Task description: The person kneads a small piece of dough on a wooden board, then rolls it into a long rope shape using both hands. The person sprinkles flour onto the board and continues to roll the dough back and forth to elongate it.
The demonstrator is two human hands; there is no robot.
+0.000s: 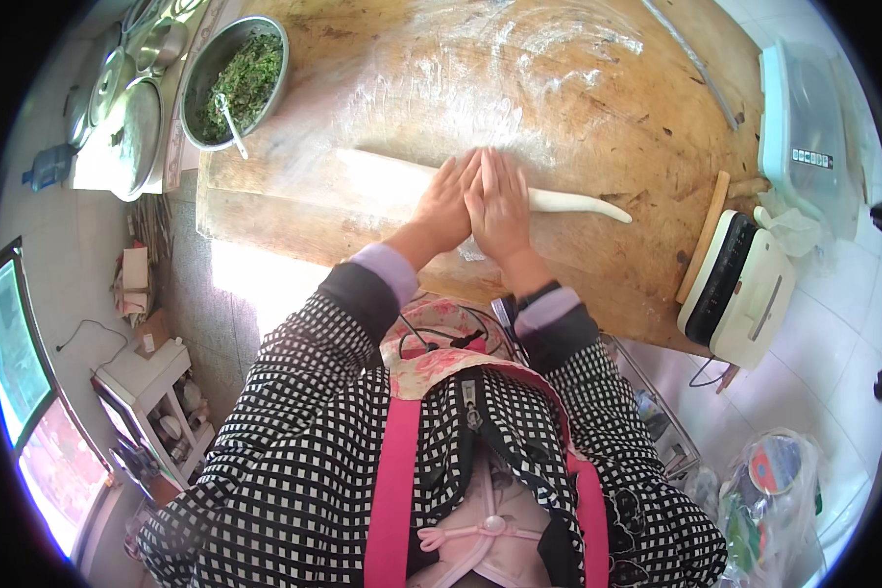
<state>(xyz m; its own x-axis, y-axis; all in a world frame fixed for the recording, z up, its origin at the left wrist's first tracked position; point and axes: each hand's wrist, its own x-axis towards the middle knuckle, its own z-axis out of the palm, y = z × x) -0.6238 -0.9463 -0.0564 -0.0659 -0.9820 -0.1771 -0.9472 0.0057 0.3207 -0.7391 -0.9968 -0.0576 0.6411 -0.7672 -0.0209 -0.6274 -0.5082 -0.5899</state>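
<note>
A long rope of white dough (pixel 568 202) lies across the floured wooden board (pixel 608 118), thicker at its left end and tapering to a curved tip on the right. Both my hands press flat on its middle, side by side and touching. My left hand (pixel 447 204) has its fingers stretched out and pointing away from me. Close against it, my right hand (pixel 498 201) lies with straight fingers over the dough as well. The stretch of dough under my palms is hidden.
A metal bowl (pixel 281 90) of chopped greens (pixel 250 83) with a white-handled spoon (pixel 231 127) stands at the far left. On the right are a rolling pin (pixel 706 235), a cream and black appliance (pixel 745 284) and a pale blue plastic box (pixel 776 118). A thin rod (pixel 696 64) lies at the far right.
</note>
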